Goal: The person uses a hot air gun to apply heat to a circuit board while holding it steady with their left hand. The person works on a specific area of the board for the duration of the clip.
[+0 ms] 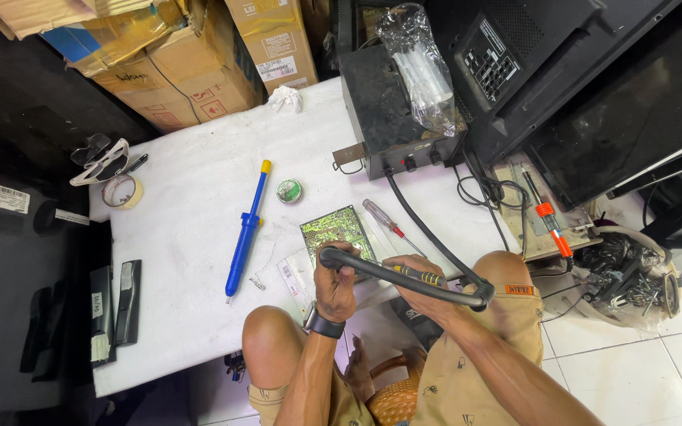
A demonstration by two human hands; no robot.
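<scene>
White bench [199,158] w/ green PCB [339,230] — left hand [335,288] grips hot-air wand [372,270] near its nozzle for aim; right hand [420,285] clasps a yellow-handled screwdriver [418,275].

Open white table [191,237] surface lies to the left of the hands, broken only by the blue desoldering pump [246,233] and, farther left, a tape roll [122,192]. Far of the circuit board [337,230], the black station box [384,118] blocks passage; its hose [428,233] and a red-handled screwdriver [384,219] cross the right side.
</scene>
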